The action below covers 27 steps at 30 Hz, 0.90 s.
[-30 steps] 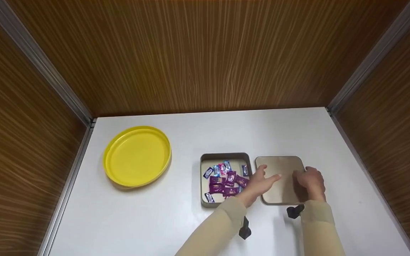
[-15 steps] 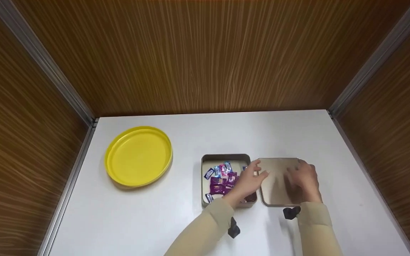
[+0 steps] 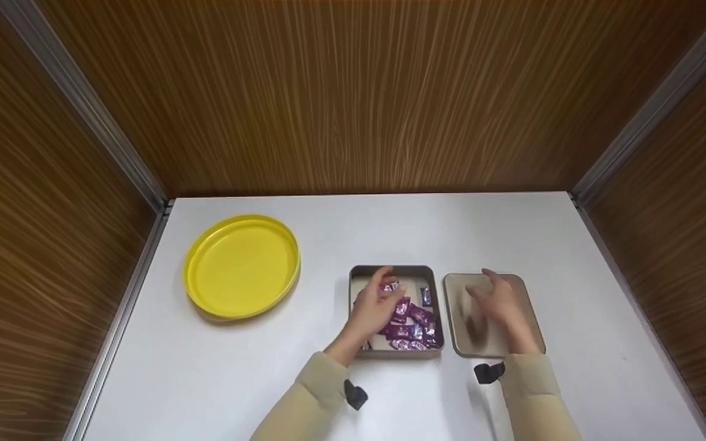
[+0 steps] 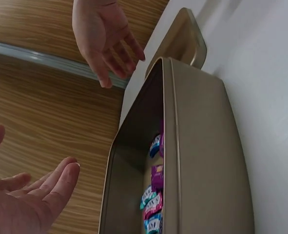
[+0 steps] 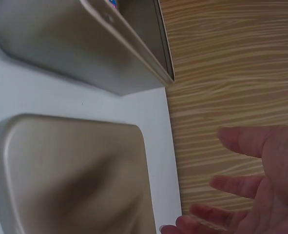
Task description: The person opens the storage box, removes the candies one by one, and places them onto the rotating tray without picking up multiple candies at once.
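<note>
A square metal tin [image 3: 439,350] holds several wrapped candies [image 3: 401,331], purple, blue and pink. My left hand [image 3: 372,311] hovers over the tin's left part with fingers spread, hiding some of the candies. In the left wrist view this left hand [image 4: 34,200] is above the tin's opening and holds nothing. The tin's lid [image 3: 524,300] lies flat on the table just right of the tin. Over the lid is my right hand [image 3: 499,300], fingers apart and holding nothing. Its shadow falls on the lid [image 5: 75,161] in the right wrist view.
A round yellow plate [image 3: 242,269] sits on the white table [image 3: 328,245] at the left. Wood-grain panels [image 3: 353,98] close off the back and both sides. Black wrist-worn devices [image 3: 355,395] hang below both sleeves.
My left hand has moved left from between tin and lid to over the tin. The right hand has shifted left from the lid's right edge to over the lid.
</note>
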Each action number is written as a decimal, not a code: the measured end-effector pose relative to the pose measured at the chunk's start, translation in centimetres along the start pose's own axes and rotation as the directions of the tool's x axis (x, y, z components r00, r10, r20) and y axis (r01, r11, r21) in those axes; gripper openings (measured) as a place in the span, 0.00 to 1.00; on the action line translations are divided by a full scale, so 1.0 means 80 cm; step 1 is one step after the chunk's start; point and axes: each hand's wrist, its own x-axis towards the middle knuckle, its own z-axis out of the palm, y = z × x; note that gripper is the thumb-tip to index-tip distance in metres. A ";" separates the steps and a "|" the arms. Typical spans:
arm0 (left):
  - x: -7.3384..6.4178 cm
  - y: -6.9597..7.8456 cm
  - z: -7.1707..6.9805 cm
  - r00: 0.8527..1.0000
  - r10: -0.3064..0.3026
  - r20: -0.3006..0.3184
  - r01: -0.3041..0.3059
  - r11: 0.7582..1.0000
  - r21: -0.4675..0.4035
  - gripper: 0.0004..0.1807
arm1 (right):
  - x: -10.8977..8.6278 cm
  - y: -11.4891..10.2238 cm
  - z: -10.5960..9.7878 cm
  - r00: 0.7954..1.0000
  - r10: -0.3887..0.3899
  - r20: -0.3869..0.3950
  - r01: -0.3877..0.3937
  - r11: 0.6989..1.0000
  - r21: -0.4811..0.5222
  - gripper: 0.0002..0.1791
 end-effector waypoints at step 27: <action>-0.029 -0.080 -0.072 0.966 -0.168 -0.196 0.191 0.976 0.102 0.29 | -0.017 -0.004 0.060 0.987 -0.018 0.162 -0.028 0.961 0.275 0.34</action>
